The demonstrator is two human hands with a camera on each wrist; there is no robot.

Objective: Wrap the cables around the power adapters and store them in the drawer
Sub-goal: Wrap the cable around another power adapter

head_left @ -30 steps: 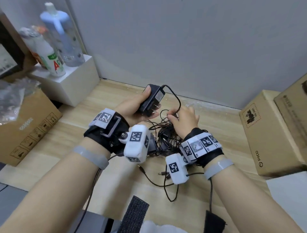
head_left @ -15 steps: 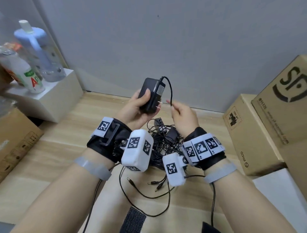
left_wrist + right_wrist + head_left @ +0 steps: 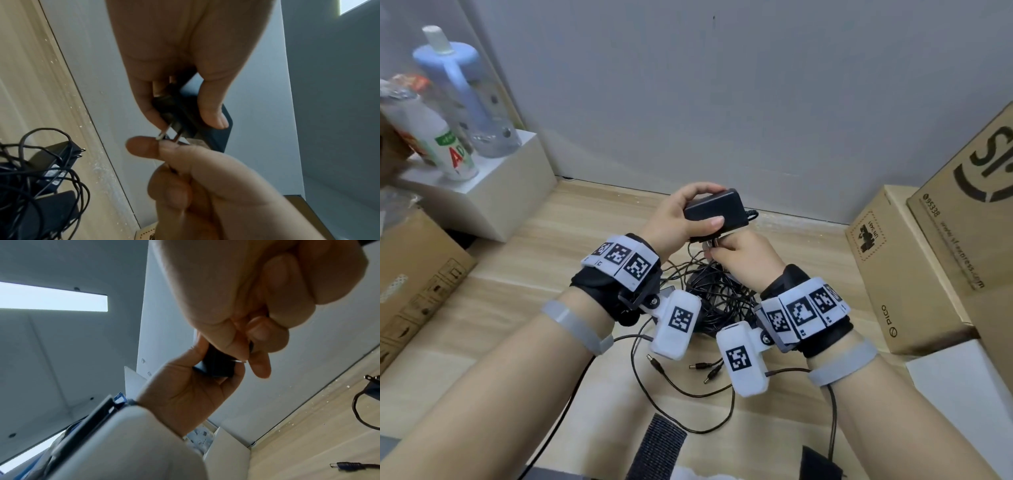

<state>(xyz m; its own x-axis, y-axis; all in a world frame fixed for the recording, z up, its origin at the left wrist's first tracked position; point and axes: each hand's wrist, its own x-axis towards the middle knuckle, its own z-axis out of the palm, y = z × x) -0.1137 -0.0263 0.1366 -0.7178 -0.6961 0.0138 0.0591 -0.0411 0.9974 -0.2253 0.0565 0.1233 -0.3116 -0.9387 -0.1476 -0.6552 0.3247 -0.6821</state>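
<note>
My left hand (image 3: 681,219) grips a black power adapter (image 3: 717,209) above the desk, thumb on one flat side and fingers on the other. Its two metal prongs (image 3: 169,134) point down toward my right hand (image 3: 739,257). That hand pinches the adapter's thin black cable (image 3: 697,251) right beneath the prongs, with the thumb tip (image 3: 141,148) against them. Under both hands lies a tangle of black cables and further adapters (image 3: 709,294), one of them an adapter (image 3: 55,162) lying by the wall. No drawer is in view.
Loose barrel plugs (image 3: 705,368) and a cable loop lie on the wooden desk (image 3: 517,274) near me. A white box (image 3: 493,192) carrying bottles (image 3: 465,92) stands at the back left. Cardboard boxes (image 3: 900,274) line the right side, another sits at the left edge.
The left hand has turned the adapter from upright to flat, prongs now downward. The right hand has moved in under it and pinches the cable close to the prongs.
</note>
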